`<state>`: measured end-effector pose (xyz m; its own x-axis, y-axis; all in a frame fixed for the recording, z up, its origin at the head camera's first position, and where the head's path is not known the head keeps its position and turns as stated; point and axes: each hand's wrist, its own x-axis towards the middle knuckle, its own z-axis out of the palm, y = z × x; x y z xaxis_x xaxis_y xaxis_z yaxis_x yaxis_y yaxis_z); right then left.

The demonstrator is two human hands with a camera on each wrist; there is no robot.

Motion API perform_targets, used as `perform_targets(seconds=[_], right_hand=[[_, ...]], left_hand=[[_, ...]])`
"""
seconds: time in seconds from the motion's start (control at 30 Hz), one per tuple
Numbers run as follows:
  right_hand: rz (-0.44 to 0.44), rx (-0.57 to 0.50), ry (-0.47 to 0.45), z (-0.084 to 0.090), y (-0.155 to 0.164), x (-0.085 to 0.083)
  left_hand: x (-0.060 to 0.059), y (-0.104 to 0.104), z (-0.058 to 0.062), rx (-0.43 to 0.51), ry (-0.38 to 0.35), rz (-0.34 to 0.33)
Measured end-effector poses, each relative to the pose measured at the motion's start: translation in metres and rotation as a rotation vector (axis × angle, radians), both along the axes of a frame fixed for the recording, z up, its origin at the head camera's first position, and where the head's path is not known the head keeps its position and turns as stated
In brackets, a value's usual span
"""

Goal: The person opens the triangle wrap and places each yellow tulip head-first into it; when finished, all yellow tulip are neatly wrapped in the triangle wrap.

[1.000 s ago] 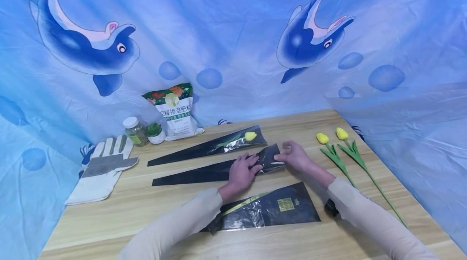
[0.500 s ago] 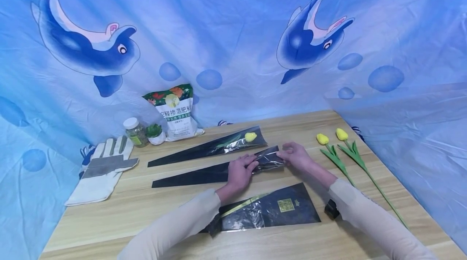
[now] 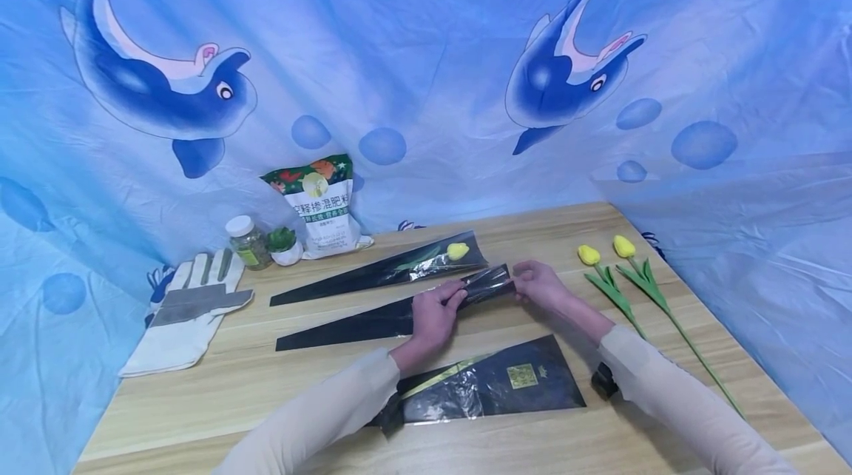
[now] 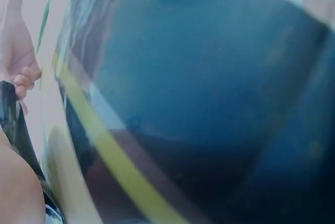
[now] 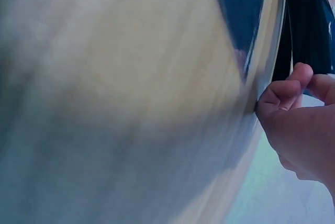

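A narrow black flower sleeve with a shiny clear front lies across the middle of the table. My left hand grips it partway along, thumb and fingers bent around its sides. At the wide mouth, my right hand pinches the sleeve's edge between thumb and fingers; the right wrist view shows this hand curled at the end of the black sleeve. Behind it lies another sleeve holding a yellow tulip. Two loose yellow tulips with green stems lie to the right.
Nearer me lies a flat black sleeve with a gold stripe and square print. A work glove rests at the left. Along the back stand a lidded jar, a small potted plant and a fertilizer bag.
The sleeve's wide end has gone from flat to gathered and narrower between my hands. My left hand has shifted slightly left and its spread fingers have bent in; the sleeve's tip has dropped slightly nearer me.
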<state>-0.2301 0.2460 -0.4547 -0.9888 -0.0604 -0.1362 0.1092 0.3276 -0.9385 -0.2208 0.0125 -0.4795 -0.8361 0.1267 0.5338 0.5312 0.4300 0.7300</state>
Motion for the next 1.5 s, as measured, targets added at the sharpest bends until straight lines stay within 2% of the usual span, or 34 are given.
perform_targets(seconds=[0.17, 0.33, 0.43, 0.53, 0.67, 0.8, 0.87, 1.0, 1.07, 1.27, 1.5], right_hand=[[-0.027, 0.068, 0.037, 0.005, 0.001, 0.0], [-0.124, 0.136, 0.216, 0.016, -0.002, 0.003], [-0.103, 0.103, 0.297, 0.025, -0.006, 0.004], [-0.033, 0.068, 0.275, 0.032, -0.013, 0.004], [0.018, 0.04, 0.184, 0.034, -0.021, 0.005], [0.046, -0.031, 0.142, 0.028, -0.021, 0.003], [0.059, -0.056, 0.143, 0.026, -0.02, 0.001], [0.078, -0.102, 0.141, 0.022, -0.017, -0.001], [0.08, -0.104, 0.141, 0.022, -0.016, -0.001], [0.077, -0.131, 0.126, 0.022, -0.014, -0.004], [0.101, -0.133, 0.112, 0.022, -0.015, -0.002]], left_hand=[[-0.001, 0.001, 0.003, -0.01, 0.03, 0.016], [0.0, 0.001, 0.003, -0.087, 0.066, -0.001], [0.0, 0.0, 0.003, -0.154, 0.091, 0.015], [-0.001, 0.0, 0.003, -0.213, 0.117, 0.023], [-0.001, 0.001, 0.004, -0.306, 0.14, 0.002], [0.0, 0.002, 0.006, -0.386, 0.114, -0.011], [-0.001, 0.001, 0.007, -0.409, 0.068, -0.019], [-0.001, -0.001, 0.009, -0.444, -0.037, -0.062], [-0.001, -0.002, 0.008, -0.458, -0.065, -0.074], [-0.003, -0.006, 0.004, -0.464, -0.043, -0.052], [-0.002, -0.008, 0.004, -0.443, -0.071, -0.051]])
